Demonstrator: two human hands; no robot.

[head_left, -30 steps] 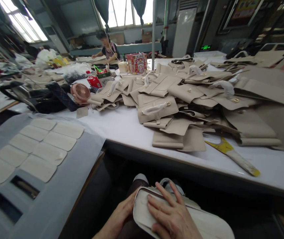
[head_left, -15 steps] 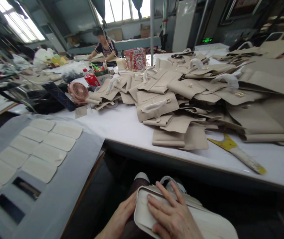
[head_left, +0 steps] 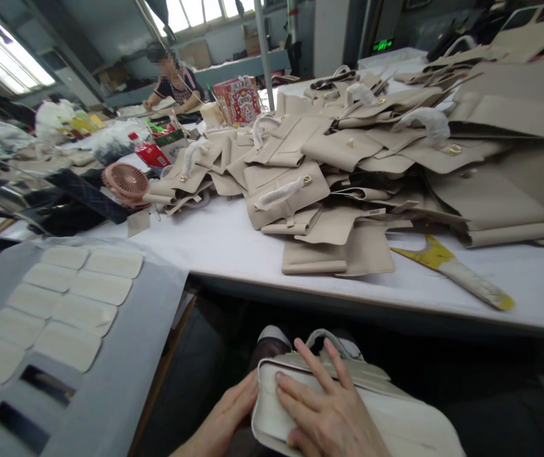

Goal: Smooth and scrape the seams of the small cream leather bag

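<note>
Crosswise on the lap, the bag (head_left: 409,422) lies under the flat, spread right hand (head_left: 329,416); left hand (head_left: 228,412) clasps its end.

Bag on lap (head_left: 395,425): cream-white, plain.
Stacked bag panels (head_left: 343,149): beige, small gold fittings.
Table top (head_left: 233,241): white.
Scraper (head_left: 452,270): pale blade, yellow smears at both ends.
Desk fan (head_left: 126,181): pink.
Gift box (head_left: 237,99): red, busy multicolour print.
Carton (head_left: 150,154): red.
Tote (head_left: 86,197): dark navy, thin check lines.
Side sheet (head_left: 124,355): grey.
Rounded patches (head_left: 100,287) on it: off-white.
Wall sign (head_left: 382,45): glowing green.
</note>
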